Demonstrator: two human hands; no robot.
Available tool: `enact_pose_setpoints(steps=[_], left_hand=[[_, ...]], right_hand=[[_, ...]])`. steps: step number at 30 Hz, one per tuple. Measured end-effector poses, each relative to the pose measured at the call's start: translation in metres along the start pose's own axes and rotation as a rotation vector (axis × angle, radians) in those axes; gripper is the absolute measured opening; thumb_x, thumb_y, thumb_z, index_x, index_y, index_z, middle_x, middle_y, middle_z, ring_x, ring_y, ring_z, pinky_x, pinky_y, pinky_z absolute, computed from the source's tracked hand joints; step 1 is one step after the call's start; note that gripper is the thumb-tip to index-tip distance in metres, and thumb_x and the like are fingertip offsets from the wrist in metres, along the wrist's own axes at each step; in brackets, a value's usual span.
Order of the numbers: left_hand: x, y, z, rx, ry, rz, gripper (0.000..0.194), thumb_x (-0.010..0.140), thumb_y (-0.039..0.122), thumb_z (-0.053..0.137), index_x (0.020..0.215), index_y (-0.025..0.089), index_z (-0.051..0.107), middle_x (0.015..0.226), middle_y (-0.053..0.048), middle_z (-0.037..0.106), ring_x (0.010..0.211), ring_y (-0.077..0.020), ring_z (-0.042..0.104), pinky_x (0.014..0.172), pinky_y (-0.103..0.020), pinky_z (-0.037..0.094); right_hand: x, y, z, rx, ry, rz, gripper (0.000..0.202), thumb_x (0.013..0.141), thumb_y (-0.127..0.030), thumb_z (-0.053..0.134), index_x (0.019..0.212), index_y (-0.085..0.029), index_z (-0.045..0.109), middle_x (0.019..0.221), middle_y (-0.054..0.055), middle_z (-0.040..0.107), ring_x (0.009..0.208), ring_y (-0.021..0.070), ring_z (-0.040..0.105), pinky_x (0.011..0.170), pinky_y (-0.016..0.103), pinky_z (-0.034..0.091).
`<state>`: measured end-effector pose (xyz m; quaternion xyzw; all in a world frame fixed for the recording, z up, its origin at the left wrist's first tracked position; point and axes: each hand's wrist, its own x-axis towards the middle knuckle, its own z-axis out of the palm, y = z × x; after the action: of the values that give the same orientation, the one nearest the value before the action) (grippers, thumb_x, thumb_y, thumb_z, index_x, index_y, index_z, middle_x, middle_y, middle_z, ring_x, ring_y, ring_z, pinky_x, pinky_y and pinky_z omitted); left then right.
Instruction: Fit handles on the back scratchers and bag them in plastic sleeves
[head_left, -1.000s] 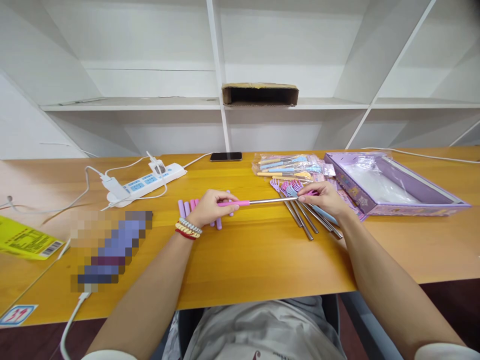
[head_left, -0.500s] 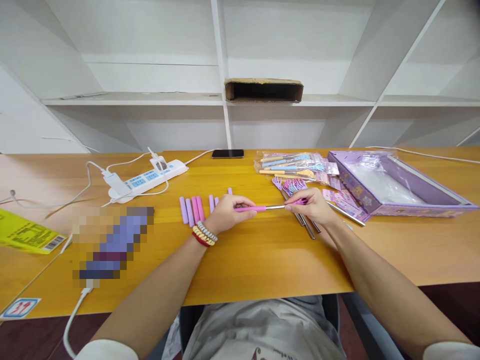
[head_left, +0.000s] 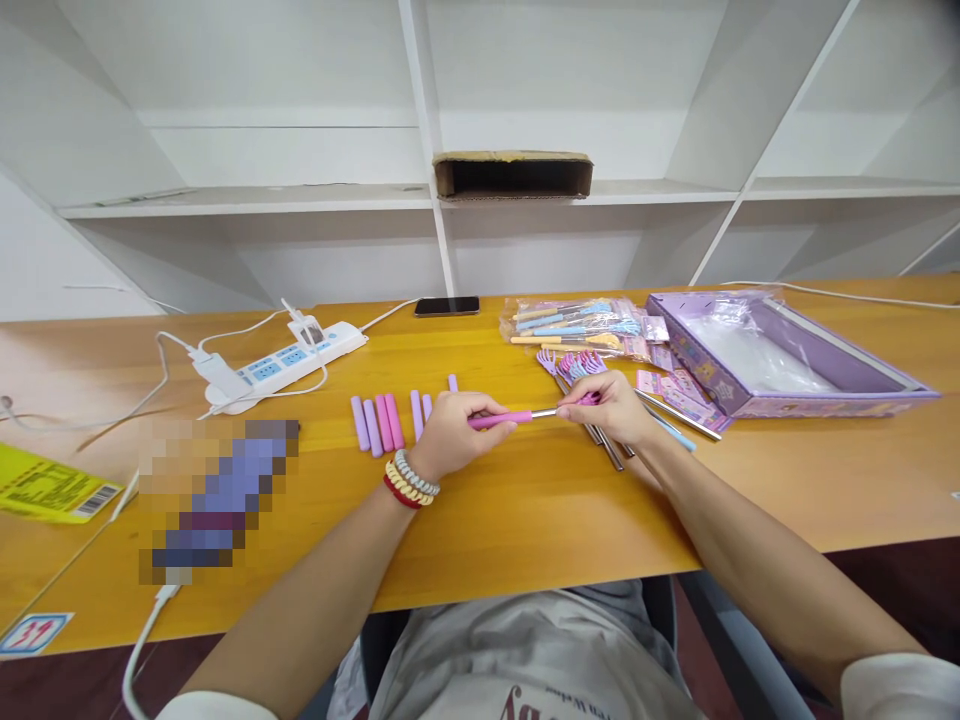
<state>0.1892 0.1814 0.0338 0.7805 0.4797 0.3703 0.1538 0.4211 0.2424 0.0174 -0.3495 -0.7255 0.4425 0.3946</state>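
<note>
My left hand [head_left: 457, 430] is closed around a pink grip sleeve [head_left: 517, 418]. A short length of metal rod [head_left: 544, 413] shows between it and my right hand [head_left: 606, 408], which pinches the pink head end of this back scratcher. Loose purple and pink grip sleeves [head_left: 384, 422] lie left of my left hand, and others [head_left: 417, 415] lie partly behind it. Beyond my right hand is a cluster of back scratchers with claw-shaped heads [head_left: 577, 366], their metal rods pointing toward me.
Wrapped back scratchers [head_left: 577, 325] lie at the back, beside an open purple box [head_left: 825, 408] with clear plastic inside. A power strip [head_left: 281, 370], a dark phone [head_left: 447, 306] and a blurred-out item [head_left: 225, 500] are on the table. A cardboard box [head_left: 514, 160] sits on the shelf.
The bare rod between my hands looks shorter, as my right hand has come closer to the pink sleeve. The whole view has shifted slightly.
</note>
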Motion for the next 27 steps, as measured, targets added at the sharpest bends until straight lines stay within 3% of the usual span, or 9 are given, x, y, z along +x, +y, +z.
enact_pose_setpoints(steps=[4, 7, 11, 15, 23, 27], left_hand=[[-0.002, -0.004, 0.001, 0.113, 0.066, 0.120, 0.023, 0.076, 0.038, 0.059, 0.074, 0.016, 0.066, 0.068, -0.003, 0.067, 0.058, -0.0113, 0.056, 0.057, -0.024, 0.042], [-0.002, -0.012, -0.001, 0.223, 0.010, 0.163, 0.027, 0.079, 0.041, 0.054, 0.077, 0.017, 0.067, 0.071, -0.004, 0.067, 0.062, -0.0125, 0.058, 0.061, -0.025, 0.043], [0.001, -0.020, -0.008, 0.524, -0.052, 0.159, 0.034, 0.082, 0.047, 0.048, 0.080, 0.019, 0.067, 0.074, -0.006, 0.066, 0.071, -0.0174, 0.059, 0.066, -0.030, 0.040], [0.005, -0.019, -0.011, 0.754, 0.003, 0.141, 0.036, 0.082, 0.048, 0.047, 0.079, 0.017, 0.065, 0.077, -0.009, 0.064, 0.081, -0.0227, 0.056, 0.073, -0.036, 0.036], [0.001, -0.004, 0.007, 0.728, -0.010, 0.252, 0.030, 0.090, 0.033, 0.036, 0.098, 0.018, 0.061, 0.078, -0.007, 0.059, 0.077, -0.0186, 0.052, 0.072, -0.033, 0.036], [0.000, -0.004, 0.010, 0.710, -0.006, 0.236, 0.034, 0.091, 0.033, 0.034, 0.112, 0.022, 0.057, 0.078, -0.006, 0.060, 0.074, -0.0170, 0.055, 0.067, -0.030, 0.037]], right_hand=[[0.000, 0.001, 0.002, -0.001, -0.018, 0.016, 0.026, 0.059, -0.041, 0.073, 0.063, -0.016, 0.069, 0.049, -0.001, 0.050, 0.046, 0.0075, 0.034, 0.044, 0.024, 0.025], [0.001, 0.003, 0.006, -0.036, -0.045, 0.028, 0.027, 0.061, -0.041, 0.071, 0.067, -0.015, 0.069, 0.049, -0.001, 0.050, 0.046, 0.0071, 0.034, 0.044, 0.023, 0.025], [0.004, 0.008, 0.013, -0.077, -0.132, 0.058, 0.029, 0.067, -0.044, 0.066, 0.070, -0.015, 0.068, 0.051, -0.002, 0.049, 0.046, 0.0066, 0.035, 0.044, 0.022, 0.025], [0.006, 0.009, 0.019, 0.018, -0.244, 0.133, 0.032, 0.072, -0.046, 0.061, 0.075, -0.014, 0.065, 0.054, -0.002, 0.052, 0.043, 0.0058, 0.037, 0.040, 0.020, 0.026], [0.005, 0.009, 0.020, 0.059, -0.210, 0.148, 0.030, 0.073, -0.044, 0.061, 0.079, -0.015, 0.062, 0.053, -0.003, 0.050, 0.042, 0.0061, 0.037, 0.041, 0.021, 0.027], [0.004, 0.005, 0.017, -0.081, -0.115, -0.060, 0.035, 0.067, -0.037, 0.068, 0.094, -0.018, 0.059, 0.080, 0.002, 0.059, 0.062, 0.0109, 0.050, 0.057, 0.023, 0.040]])
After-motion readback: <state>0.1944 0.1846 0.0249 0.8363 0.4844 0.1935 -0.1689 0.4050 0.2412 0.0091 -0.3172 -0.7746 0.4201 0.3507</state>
